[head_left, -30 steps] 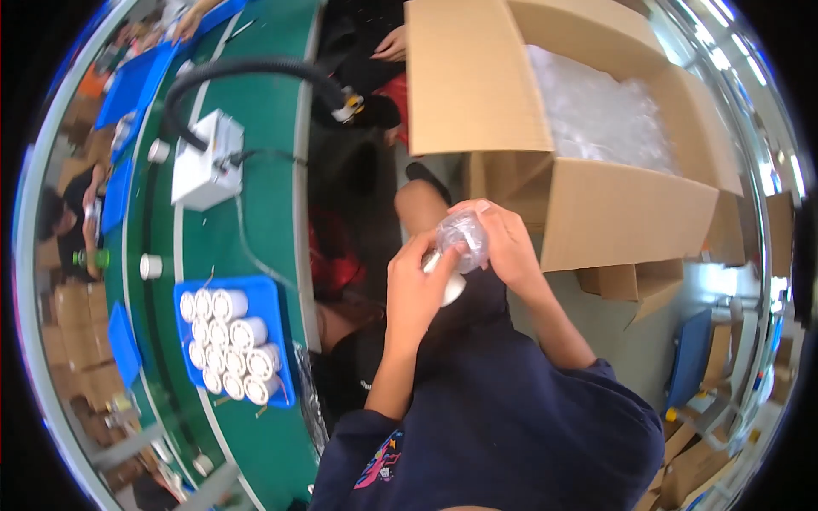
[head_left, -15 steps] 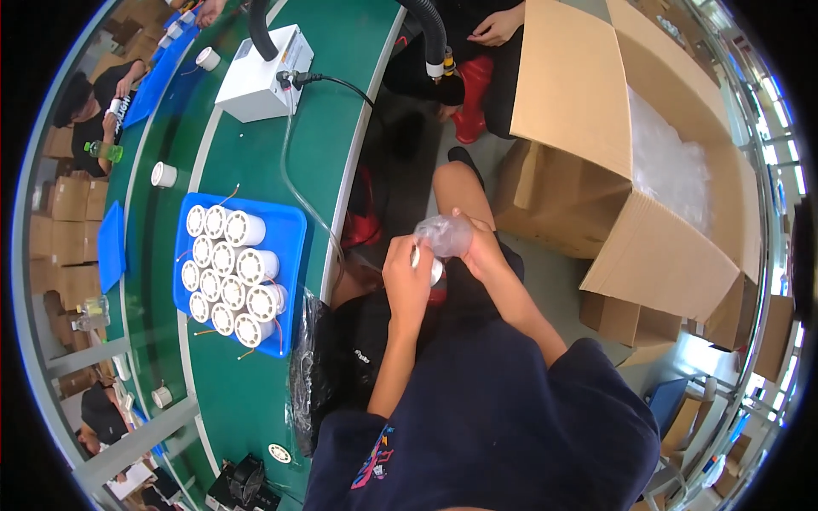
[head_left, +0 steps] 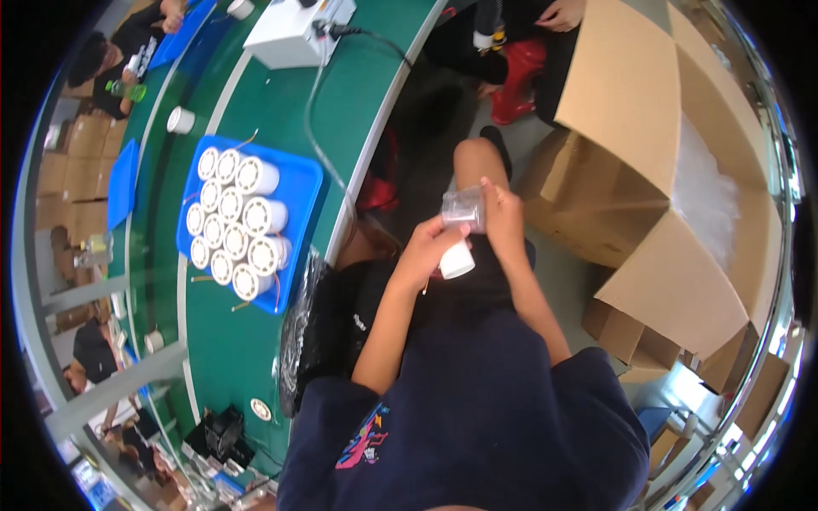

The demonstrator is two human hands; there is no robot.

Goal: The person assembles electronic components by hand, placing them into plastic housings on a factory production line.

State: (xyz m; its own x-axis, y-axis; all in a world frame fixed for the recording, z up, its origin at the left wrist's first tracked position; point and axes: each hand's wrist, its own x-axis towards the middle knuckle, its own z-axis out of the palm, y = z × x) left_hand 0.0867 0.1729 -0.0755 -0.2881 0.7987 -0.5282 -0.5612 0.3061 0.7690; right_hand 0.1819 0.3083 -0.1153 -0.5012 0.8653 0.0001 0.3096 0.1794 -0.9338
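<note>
Holding a white cylinder (head_left: 457, 259) and clear bag (head_left: 464, 209), both hands (head_left: 503, 209) hover over the lap, beside table edge (head_left: 354, 204).

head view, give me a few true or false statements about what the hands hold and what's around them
1. Both hands meet over the lap: the left hand holds a white cylinder and the right hand holds a clear plastic wrap. True.
2. The blue tray on the green table is empty. False: it holds a cluster of white cylinders.
3. The cardboard box on the person's right stands open. True.
4. The white device sits inside the cardboard box. False: it sits on the green table.
</note>
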